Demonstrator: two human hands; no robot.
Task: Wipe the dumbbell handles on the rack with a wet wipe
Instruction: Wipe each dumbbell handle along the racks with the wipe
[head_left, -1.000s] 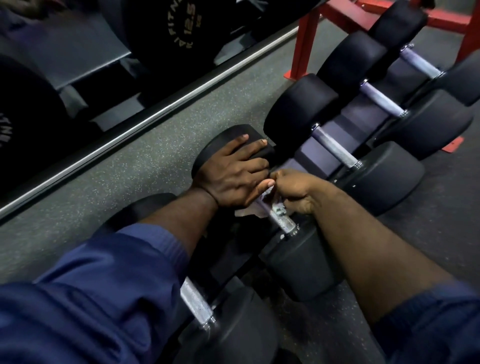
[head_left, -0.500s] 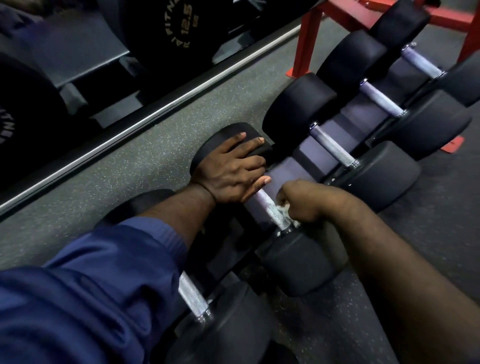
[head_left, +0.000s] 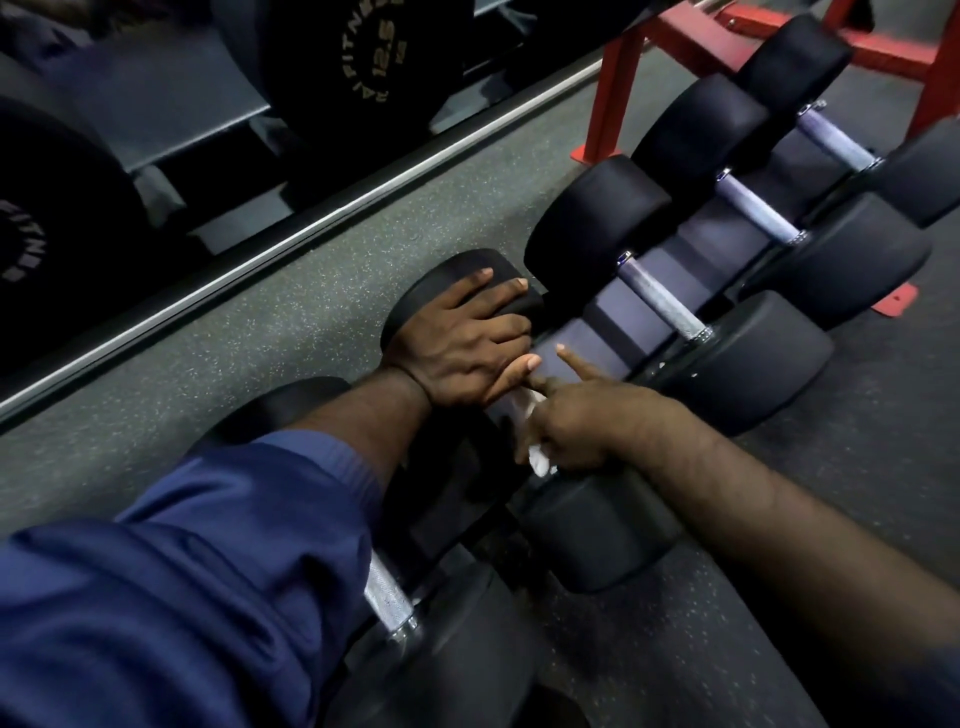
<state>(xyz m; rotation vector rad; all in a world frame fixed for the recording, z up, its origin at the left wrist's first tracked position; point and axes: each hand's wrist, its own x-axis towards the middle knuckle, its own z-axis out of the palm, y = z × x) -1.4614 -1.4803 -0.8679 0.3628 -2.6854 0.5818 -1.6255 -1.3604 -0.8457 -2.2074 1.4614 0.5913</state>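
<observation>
Right hand (head_left: 576, 421) slid up; five dumbbells (head_left: 660, 301), one wipe (head_left: 535, 441).

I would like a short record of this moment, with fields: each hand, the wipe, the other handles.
left hand: flat on the dumbbell's far head
right hand: closed on the wet wipe at the handle, index finger extended
wet wipe: white, crumpled
other handles: four visible, nearest handle beside the blue sleeve

dumbbells (head_left: 670, 306) side by side on rack (head_left: 727, 244)
</observation>
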